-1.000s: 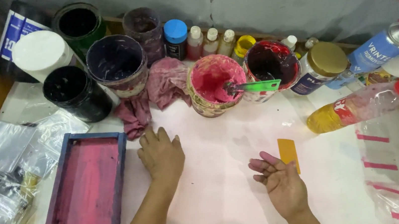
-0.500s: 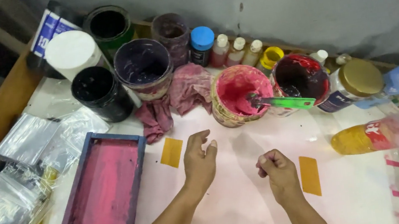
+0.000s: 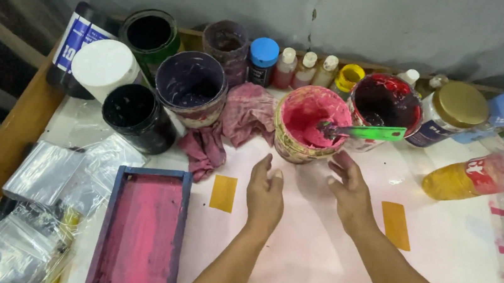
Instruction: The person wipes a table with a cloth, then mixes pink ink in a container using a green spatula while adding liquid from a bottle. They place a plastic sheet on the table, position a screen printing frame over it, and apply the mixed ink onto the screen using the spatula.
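Both hands, left (image 3: 264, 194) and right (image 3: 350, 190), reach spread and empty toward the pink tub (image 3: 312, 122), probably slippery; grip its sides.

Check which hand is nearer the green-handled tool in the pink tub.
Right. The right hand sits just below the green-handled tool; the left hand is farther off, lower left of the pink tub.
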